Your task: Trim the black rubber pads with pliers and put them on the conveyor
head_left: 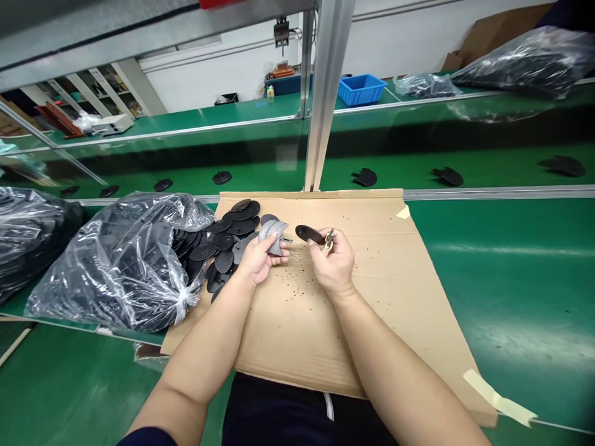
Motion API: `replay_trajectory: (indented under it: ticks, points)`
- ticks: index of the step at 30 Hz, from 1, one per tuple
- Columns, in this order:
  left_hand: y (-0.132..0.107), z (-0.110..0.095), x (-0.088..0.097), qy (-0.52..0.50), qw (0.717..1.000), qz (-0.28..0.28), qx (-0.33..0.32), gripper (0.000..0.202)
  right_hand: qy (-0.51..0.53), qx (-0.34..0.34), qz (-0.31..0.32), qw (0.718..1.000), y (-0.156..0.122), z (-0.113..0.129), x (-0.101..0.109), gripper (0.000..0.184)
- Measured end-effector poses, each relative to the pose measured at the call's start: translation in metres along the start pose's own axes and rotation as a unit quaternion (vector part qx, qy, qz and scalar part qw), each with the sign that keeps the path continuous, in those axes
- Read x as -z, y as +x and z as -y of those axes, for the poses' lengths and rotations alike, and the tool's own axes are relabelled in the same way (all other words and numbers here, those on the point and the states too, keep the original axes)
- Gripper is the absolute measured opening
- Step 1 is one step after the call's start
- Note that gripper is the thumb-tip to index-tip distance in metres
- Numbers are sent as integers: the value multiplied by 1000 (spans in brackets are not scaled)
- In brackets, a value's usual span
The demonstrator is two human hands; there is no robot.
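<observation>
My left hand (261, 259) is closed on a grey, curved plastic piece (273, 231), pinched between thumb and fingers. A thin dark prong sticks out from it toward the right. Across a small gap, my right hand (335, 265) grips a black oval plastic piece (307, 233), its rounded end pointing left. A small brass-coloured metal tool (328, 241) shows in the same hand; its kind is hard to make out. Left of my left hand lies a heap of black oval plastic pieces (224, 241), spilling from a clear plastic bag (116, 266).
A cardboard sheet (307, 334) sprinkled with dark crumbs lies under my hands, taped at its right corners. Beyond it, several black pieces (222, 178) sit spaced along a green belt (269, 176). A metal post (328, 93) rises ahead. Another filled bag (32, 235) is far left.
</observation>
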State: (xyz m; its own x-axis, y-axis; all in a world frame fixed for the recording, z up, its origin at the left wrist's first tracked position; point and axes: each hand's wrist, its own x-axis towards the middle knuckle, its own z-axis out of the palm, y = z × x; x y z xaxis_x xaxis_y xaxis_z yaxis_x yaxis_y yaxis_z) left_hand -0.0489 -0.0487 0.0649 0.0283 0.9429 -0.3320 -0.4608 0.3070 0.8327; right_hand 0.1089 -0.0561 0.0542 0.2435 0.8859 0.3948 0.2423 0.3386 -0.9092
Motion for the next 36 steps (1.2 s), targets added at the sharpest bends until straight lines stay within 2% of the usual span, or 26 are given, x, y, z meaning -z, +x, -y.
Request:
replay_trajectory:
  ticks: [3,5,7,8,10,12,14,17,20,24,25,27,29,31,33,34,36]
  points:
    - [-4,0,1,6,995,58,85,37,-25,114,67,991,-4,5,3,10]
    - [-4,0,2,-3,990,75,120,44,-38,153,129,979,-5,7,4,11]
    - [-4,2,2,-14,992,73,106,40,-52,164,155,973,-5,7,3,14]
    - [-3,3,2,-23,994,64,82,39,-52,165,144,974,-6,6,2,15]
    - [-1,6,0,-56,998,25,22,41,-43,144,90,985,-6,2,0,16]
    - [1,9,-4,-102,994,-21,-30,45,-26,87,54,994,-7,-1,-2,18]
    - [4,11,-8,-143,987,-45,-64,48,-19,27,71,997,-8,-5,-3,23]
    - [9,12,-9,-159,981,-52,-94,53,-39,-30,112,992,-9,-8,-7,36]
    - [9,11,-5,-113,990,-31,-79,58,5,-117,85,990,-6,-9,-10,38]
    - [4,12,-2,-16,997,66,-21,63,145,-209,-24,967,5,-7,-8,38]
    - [3,13,-3,-9,997,73,-15,63,164,-216,-36,962,8,-7,-6,38]
    - [3,15,-7,-36,998,46,-25,63,159,-209,-26,964,11,-8,-3,35]
    - [4,15,-10,-90,994,0,-58,61,111,-185,20,976,11,-8,-2,33]
    - [6,15,-11,-122,988,-20,-88,58,61,-161,92,981,6,-7,-2,34]
    - [7,13,-10,-120,989,-11,-89,54,40,-156,136,977,1,-6,-4,36]
    - [6,13,-8,-107,991,2,-80,53,45,-164,136,976,-1,-5,-6,37]
    - [6,12,-5,-68,995,37,-58,52,86,-190,96,973,-3,-4,-9,38]
